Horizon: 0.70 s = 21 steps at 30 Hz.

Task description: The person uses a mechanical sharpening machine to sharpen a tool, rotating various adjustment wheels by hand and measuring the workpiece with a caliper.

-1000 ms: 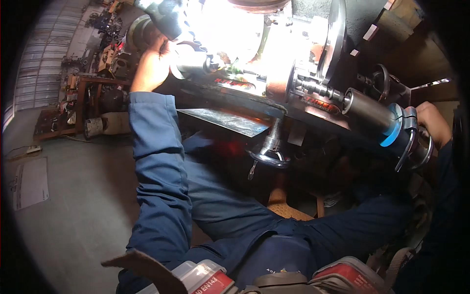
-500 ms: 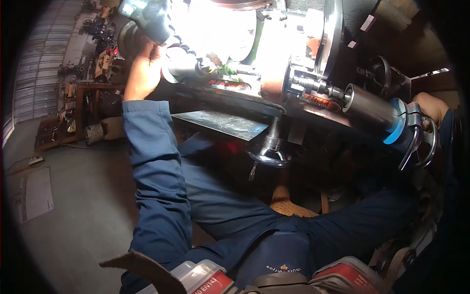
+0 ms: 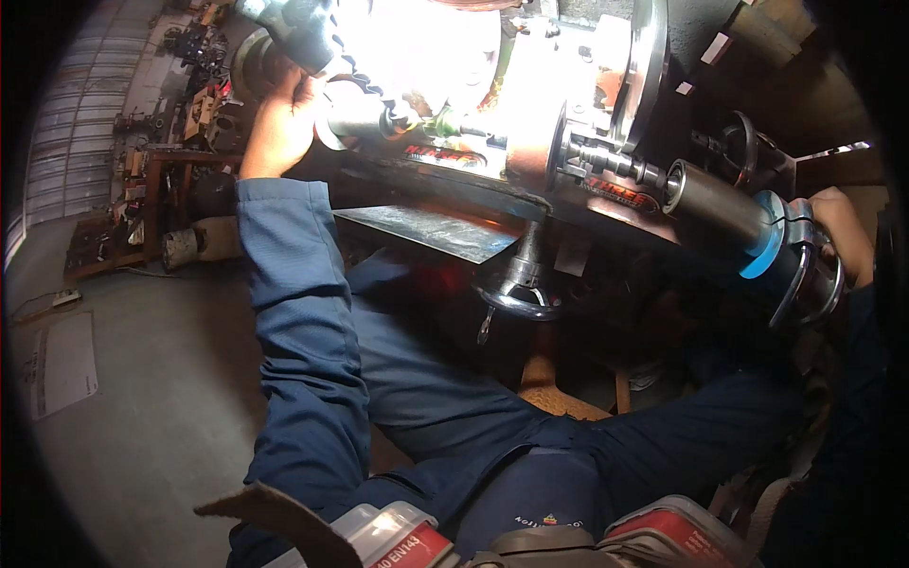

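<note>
In front of me is a bench machine with a metal bed, carrying a slim stepped metal shaft (image 3: 611, 163) at its middle. To the shaft's right sits a grey cylinder (image 3: 712, 199) with a blue ring (image 3: 765, 235) round its end. Beyond the ring, my right hand (image 3: 841, 227) is closed at the upper rim of a chrome handwheel (image 3: 835, 292); its fingertips are partly hidden. My left hand (image 3: 284, 123) reaches up to the machine's left end, fingers curled beside a round part (image 3: 254, 68) and behind a grey housing (image 3: 301, 36). What those fingers hold is hidden.
Strong glare washes out the machine's upper middle. A large wheel rim (image 3: 646, 71) stands behind the shaft. Below the bed hang a metal plate (image 3: 431, 232) and another handwheel (image 3: 516, 298). Parts crowd a wooden bench (image 3: 156, 204) at left. A respirator (image 3: 407, 540) shows at the lower edge.
My right hand has turned and dropped slightly at the handwheel, and more of its wrist shows. My left hand keeps its place. The shaft and cylinder look unmoved.
</note>
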{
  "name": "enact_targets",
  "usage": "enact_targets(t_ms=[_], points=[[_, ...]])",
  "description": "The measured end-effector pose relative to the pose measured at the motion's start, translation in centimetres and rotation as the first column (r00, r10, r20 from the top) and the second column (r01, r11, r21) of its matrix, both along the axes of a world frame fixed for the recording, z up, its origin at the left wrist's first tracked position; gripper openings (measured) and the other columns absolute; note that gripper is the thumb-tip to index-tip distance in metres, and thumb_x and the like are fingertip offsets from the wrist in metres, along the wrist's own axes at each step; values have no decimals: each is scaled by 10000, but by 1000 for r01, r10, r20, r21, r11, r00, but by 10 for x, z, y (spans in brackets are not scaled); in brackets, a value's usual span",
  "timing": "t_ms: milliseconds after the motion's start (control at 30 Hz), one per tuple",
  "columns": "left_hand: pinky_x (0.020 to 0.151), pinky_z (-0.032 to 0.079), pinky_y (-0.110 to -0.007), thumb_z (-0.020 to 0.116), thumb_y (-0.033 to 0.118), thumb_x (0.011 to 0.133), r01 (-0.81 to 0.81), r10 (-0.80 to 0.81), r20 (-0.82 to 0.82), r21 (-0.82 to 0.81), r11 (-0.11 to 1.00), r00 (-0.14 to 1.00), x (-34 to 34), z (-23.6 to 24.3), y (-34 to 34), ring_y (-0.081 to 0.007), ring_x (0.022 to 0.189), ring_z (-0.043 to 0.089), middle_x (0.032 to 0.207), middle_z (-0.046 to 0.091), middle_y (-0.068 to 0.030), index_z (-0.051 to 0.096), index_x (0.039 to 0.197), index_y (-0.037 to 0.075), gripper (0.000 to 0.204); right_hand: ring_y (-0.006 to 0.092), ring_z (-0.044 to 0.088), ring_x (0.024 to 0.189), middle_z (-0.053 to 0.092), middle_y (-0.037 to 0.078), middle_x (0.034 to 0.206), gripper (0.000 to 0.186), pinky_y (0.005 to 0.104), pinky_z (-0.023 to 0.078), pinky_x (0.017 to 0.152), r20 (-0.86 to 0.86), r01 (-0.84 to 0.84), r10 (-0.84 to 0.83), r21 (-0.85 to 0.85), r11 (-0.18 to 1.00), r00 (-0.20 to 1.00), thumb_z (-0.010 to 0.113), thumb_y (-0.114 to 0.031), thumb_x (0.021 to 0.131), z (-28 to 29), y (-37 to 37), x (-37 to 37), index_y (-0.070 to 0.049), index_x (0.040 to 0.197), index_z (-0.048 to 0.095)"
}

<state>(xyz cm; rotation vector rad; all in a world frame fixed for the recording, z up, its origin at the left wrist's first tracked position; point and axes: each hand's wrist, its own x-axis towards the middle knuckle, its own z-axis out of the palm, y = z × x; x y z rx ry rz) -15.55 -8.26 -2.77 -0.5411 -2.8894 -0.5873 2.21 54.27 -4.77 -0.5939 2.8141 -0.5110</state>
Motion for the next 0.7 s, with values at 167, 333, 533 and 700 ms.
enact_targets(t_ms=[167,333,533,700], points=[[686,477,-369,453,290,969,1,-1,-3,19,1000,1000,4,3,4,-278,756,616,839,629,-161,519,1096,27,300,170,527,921,544,82,947,275,291,406,797,326,752,-688,-133,646,649,469,-252,917,12,-17,23,-13,966,597],[701,443,-376,426,252,978,-26,26,26,19,999,999,8,5,6,-261,758,552,825,581,-163,527,1023,-3,277,224,548,1033,595,104,1073,304,311,392,916,-127,741,-747,-97,664,653,429,-241,953,16,-57,47,-22,1050,617],[697,479,-365,458,247,964,41,-40,-57,12,999,998,4,1,2,-278,773,623,847,635,-160,526,1098,59,240,234,604,1010,652,113,1072,308,311,441,874,-420,718,-686,-106,688,595,397,-198,976,16,-92,67,-44,1125,619],[739,453,-368,438,250,970,-7,7,-1,16,1000,1000,9,5,11,-274,816,576,919,602,-170,524,1096,3,290,228,643,959,653,106,1089,288,298,494,785,-594,748,-691,-213,629,412,405,-155,976,1,-119,82,-62,1142,622]])
